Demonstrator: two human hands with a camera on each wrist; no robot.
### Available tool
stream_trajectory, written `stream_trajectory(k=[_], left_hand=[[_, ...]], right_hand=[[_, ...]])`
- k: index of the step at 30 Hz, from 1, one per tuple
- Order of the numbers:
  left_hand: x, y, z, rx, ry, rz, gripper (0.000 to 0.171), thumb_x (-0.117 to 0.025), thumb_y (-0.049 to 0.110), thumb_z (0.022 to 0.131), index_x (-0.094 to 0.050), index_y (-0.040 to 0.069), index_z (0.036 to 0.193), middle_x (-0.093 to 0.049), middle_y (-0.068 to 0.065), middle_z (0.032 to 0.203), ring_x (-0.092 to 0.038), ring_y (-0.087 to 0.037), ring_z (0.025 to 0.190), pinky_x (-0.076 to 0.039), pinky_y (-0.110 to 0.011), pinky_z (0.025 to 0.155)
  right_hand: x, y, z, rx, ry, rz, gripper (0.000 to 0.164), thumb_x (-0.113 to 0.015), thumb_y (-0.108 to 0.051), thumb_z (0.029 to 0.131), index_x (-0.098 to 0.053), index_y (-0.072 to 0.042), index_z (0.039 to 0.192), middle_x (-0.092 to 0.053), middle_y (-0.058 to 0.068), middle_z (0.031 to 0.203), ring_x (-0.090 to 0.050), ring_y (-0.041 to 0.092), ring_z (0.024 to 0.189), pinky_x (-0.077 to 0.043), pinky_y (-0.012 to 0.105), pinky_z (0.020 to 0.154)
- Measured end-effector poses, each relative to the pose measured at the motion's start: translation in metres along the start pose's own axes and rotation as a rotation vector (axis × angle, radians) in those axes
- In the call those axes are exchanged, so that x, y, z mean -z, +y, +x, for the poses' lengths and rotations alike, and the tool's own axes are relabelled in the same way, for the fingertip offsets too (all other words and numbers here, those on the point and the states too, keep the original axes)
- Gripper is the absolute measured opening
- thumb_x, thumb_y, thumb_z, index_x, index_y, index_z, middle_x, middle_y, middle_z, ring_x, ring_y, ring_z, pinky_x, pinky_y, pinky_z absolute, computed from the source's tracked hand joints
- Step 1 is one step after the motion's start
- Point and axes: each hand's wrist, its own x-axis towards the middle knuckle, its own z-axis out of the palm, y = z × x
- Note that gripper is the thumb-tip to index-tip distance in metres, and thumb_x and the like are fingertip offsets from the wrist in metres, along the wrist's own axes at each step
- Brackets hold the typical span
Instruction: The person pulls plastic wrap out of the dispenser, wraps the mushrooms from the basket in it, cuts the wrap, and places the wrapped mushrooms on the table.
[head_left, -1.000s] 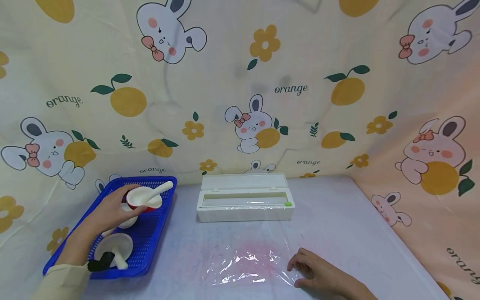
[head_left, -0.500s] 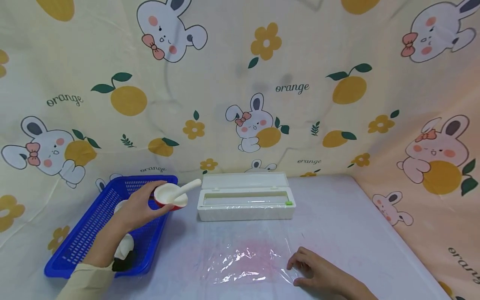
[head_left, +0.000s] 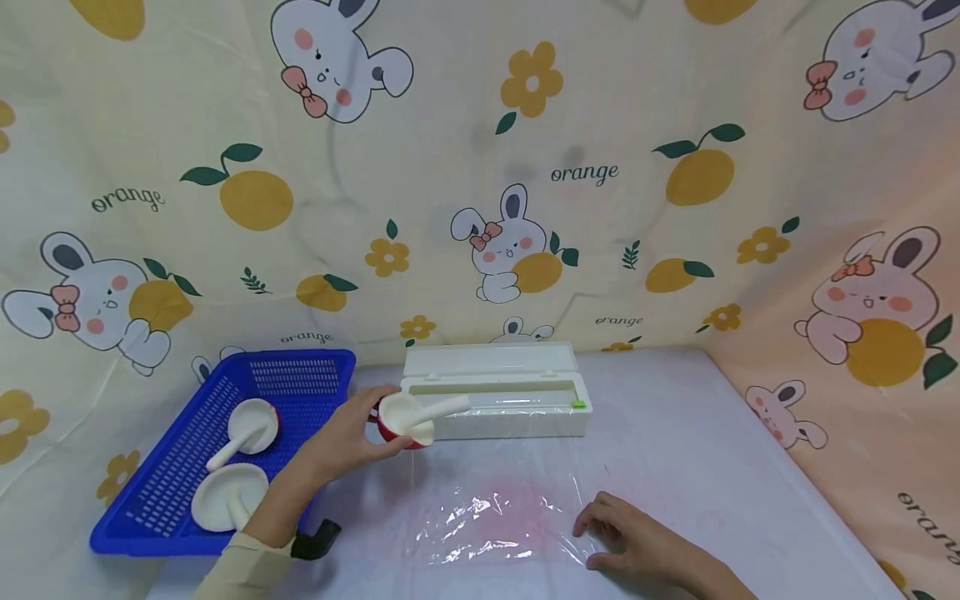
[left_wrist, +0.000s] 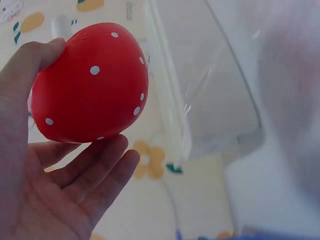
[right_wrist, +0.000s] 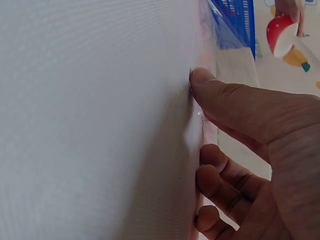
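My left hand (head_left: 345,437) grips a toy mushroom (head_left: 402,415) by its cap, just in front of the left end of the white wrap dispenser (head_left: 510,423). The cap (left_wrist: 92,85) is red with white dots. Its white underside and stem face up and right. Clear plastic wrap (head_left: 480,521) extends from the dispenser's front over the table. My right hand (head_left: 637,542) rests at the wrap's right edge, fingers bent and thumb apart from them. The right thumb (right_wrist: 220,95) touches the wrap's edge; the index fingertip is mostly hidden behind it.
A blue basket (head_left: 168,500) stands on the left with two more mushrooms, a smaller one (head_left: 255,423) and a larger pale one (head_left: 225,500), stems up. The dispenser's lid (head_left: 487,360) is raised against the patterned cloth backdrop (head_left: 420,167). A white cloth (head_left: 675,433) covers the table.
My left hand has carried the mushroom rightward and nearer, from above the basket to the front of the dispenser. The right hand and the wrap stay in place.
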Motion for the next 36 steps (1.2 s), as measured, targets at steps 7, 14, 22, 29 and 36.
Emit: stream_trajectory(k=[7,14,22,29,36], left_hand=[[-0.036,0.01,0.004,0.016,-0.062,-0.032,0.085,-0.091,0.045,0.086,-0.053,0.006,0.151,-0.064,-0.007,0.133,-0.064,-0.02,0.113,-0.06,-0.044,0.096],[-0.067,0.02,0.007,0.002,-0.078,-0.111,0.087,-0.096,0.042,0.08,-0.053,0.004,0.146,-0.066,-0.005,0.128,-0.065,-0.02,0.111,-0.06,-0.047,0.098],[-0.093,0.027,0.009,-0.066,-0.058,-0.111,0.082,-0.097,0.037,0.08,-0.054,0.003,0.141,-0.064,-0.005,0.127,-0.063,-0.018,0.109,-0.06,-0.038,0.095],[-0.108,0.029,0.009,-0.071,-0.092,-0.066,0.084,-0.098,0.039,0.079,-0.054,0.002,0.141,-0.063,-0.005,0.127,-0.061,-0.018,0.11,-0.058,-0.036,0.095],[-0.116,0.031,0.01,-0.034,-0.125,-0.031,0.088,-0.097,0.045,0.079,-0.053,0.004,0.143,-0.061,-0.004,0.13,-0.059,-0.019,0.114,-0.058,-0.037,0.099]], right_hand=[[-0.001,0.001,0.0,0.049,0.02,-0.025,0.031,-0.085,-0.04,0.092,-0.07,-0.034,0.118,-0.053,-0.014,0.103,-0.051,0.002,0.097,-0.048,0.021,0.081],[-0.001,0.002,0.002,0.09,0.032,-0.027,0.031,-0.085,-0.04,0.093,-0.07,-0.031,0.118,-0.054,-0.013,0.102,-0.051,0.002,0.095,-0.048,0.021,0.079],[-0.003,0.003,0.002,0.172,0.072,-0.07,0.035,-0.084,-0.042,0.093,-0.068,-0.029,0.121,-0.054,-0.014,0.102,-0.052,0.002,0.095,-0.047,0.02,0.078],[-0.003,0.002,0.001,0.157,0.065,-0.043,0.043,-0.085,-0.046,0.09,-0.065,-0.027,0.123,-0.054,-0.013,0.102,-0.051,0.002,0.094,-0.047,0.021,0.078],[-0.001,0.003,-0.001,0.242,0.079,-0.066,0.046,-0.09,-0.046,0.086,-0.062,-0.024,0.116,-0.057,-0.013,0.105,-0.054,0.003,0.096,-0.051,0.024,0.081]])
